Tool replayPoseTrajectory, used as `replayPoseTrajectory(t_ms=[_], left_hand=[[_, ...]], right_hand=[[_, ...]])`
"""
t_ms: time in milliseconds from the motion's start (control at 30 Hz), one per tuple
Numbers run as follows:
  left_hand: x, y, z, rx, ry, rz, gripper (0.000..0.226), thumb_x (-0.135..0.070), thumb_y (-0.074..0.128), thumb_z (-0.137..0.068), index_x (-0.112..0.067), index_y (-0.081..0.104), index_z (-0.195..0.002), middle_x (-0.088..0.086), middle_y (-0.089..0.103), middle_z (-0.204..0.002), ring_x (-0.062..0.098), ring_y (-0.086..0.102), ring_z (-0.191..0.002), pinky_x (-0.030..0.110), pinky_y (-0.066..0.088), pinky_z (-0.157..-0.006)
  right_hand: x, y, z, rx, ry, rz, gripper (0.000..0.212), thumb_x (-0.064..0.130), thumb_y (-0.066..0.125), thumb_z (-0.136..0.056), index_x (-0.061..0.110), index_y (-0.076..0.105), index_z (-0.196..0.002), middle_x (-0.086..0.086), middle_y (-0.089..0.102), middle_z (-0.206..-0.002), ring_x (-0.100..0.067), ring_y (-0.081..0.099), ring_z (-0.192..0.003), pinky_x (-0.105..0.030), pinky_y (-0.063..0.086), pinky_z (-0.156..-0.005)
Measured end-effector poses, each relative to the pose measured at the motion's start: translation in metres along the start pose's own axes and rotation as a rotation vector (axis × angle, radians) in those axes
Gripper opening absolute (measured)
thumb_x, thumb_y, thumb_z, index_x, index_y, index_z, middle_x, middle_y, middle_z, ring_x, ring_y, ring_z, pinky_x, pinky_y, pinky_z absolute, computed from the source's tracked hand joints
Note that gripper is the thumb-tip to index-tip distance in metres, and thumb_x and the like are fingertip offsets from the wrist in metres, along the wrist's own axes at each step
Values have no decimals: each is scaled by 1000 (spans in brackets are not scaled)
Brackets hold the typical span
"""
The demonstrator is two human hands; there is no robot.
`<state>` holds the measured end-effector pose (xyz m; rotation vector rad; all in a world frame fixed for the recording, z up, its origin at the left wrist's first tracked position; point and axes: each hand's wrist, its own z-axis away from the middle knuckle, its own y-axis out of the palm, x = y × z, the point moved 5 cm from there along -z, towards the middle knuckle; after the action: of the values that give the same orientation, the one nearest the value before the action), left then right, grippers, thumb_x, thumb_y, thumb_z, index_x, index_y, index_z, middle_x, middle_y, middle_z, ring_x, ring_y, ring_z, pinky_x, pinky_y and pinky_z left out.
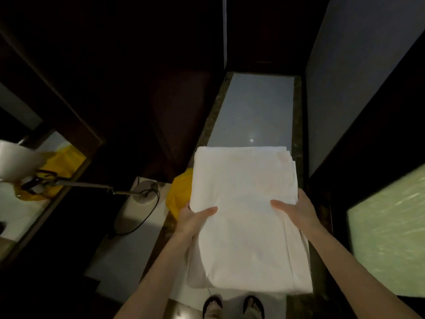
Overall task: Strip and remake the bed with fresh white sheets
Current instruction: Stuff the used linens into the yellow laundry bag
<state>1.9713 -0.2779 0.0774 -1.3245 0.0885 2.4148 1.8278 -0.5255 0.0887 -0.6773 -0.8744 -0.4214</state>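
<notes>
A stack of folded white sheets (246, 215) is held level in front of me, above a pale floor. My left hand (195, 218) grips its left edge, thumb on top and fingers underneath. My right hand (293, 210) grips the right edge the same way. The fingers of both hands are hidden under the fabric. No bed is in view.
Dark wooden panels (115, 77) stand at left and ahead. A floor lamp (142, 192) with a black cord leans at left, near a mirror. A yellow bag (179, 194) lies beside the sheets. My sandalled feet (232, 306) stand below. A greenish surface (391, 238) lies right.
</notes>
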Motion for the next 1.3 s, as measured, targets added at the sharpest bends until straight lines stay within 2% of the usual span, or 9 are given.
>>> replayPoseTrajectory(t_ms=[100, 333, 433, 533, 767, 867, 1033, 1200, 1300], left_hand=[[42, 25, -65, -23, -73, -28, 52, -20, 88, -65, -13, 61, -109, 4, 66, -108, 24, 63, -95, 37, 53, -82], [203, 91, -211, 23, -140, -37, 41, -3, 84, -67, -12, 64, -102, 3, 67, -96, 11, 62, -74, 11, 47, -51], [283, 108, -265, 66, -207, -24, 39, -22, 83, -58, -23, 60, -91, -4, 70, -93, 7, 65, -76, 15, 49, -55], [356, 117, -307, 114, -314, -24, 63, -37, 80, -48, -22, 59, -105, -1, 71, -101, 16, 68, -87, 29, 57, -69], [474, 103, -390, 99, -408, 50, 49, -27, 85, -59, -23, 56, -98, 0, 69, -97, 20, 65, -87, 34, 53, -69], [504, 86, -417, 24, -376, 73, 68, -35, 87, -61, -27, 50, -118, 1, 65, -110, 19, 60, -93, 33, 49, -73], [532, 40, -457, -147, -185, 40, 119, -68, 84, -30, -17, 54, -133, -1, 64, -124, 24, 60, -114, 47, 45, -103], [506, 28, -451, -182, -221, 247, 94, -60, 85, -54, -17, 52, -131, 10, 58, -130, 30, 59, -110, 46, 48, -93], [486, 30, -462, -144, -188, 187, 54, -28, 52, -98, 0, 37, -142, 15, 39, -146, 35, 41, -132, 35, 34, -102]], right_hand=[[-46, 25, -59, -32, 44, -3, 65, 21, 78, -79, 11, 46, -134, -6, 58, -125, -25, 56, -110, -37, 46, -89], [-198, 84, -179, -96, 102, 51, 57, 17, 72, -85, 14, 44, -134, -1, 52, -115, -20, 50, -102, -33, 41, -82], [-265, 113, -227, -136, 120, 165, 61, 20, 75, -82, 10, 46, -134, -14, 55, -129, -34, 53, -115, -40, 43, -91], [-328, 142, -268, -100, 138, 255, 59, 29, 77, -80, 17, 47, -129, -9, 54, -121, -33, 54, -111, -49, 44, -95], [-429, 234, -355, 33, 40, 340, 54, 24, 80, -76, 16, 50, -120, -2, 55, -106, -31, 59, -105, -42, 48, -88], [-452, 272, -385, 98, 35, 340, 64, 21, 80, -76, 12, 48, -129, -9, 58, -119, -32, 56, -111, -38, 44, -90], [-448, 329, -413, 206, -65, 222, 74, 10, 79, -76, 9, 44, -140, -11, 52, -138, -27, 50, -125, -22, 35, -89], [-416, 380, -439, 305, -222, 195, 75, 5, 78, -76, 4, 41, -141, -12, 47, -142, -29, 45, -131, -27, 35, -99], [-403, 393, -455, 305, -243, 192, 73, -1, 75, -78, -1, 39, -142, -16, 46, -142, -32, 43, -131, -20, 34, -92]])
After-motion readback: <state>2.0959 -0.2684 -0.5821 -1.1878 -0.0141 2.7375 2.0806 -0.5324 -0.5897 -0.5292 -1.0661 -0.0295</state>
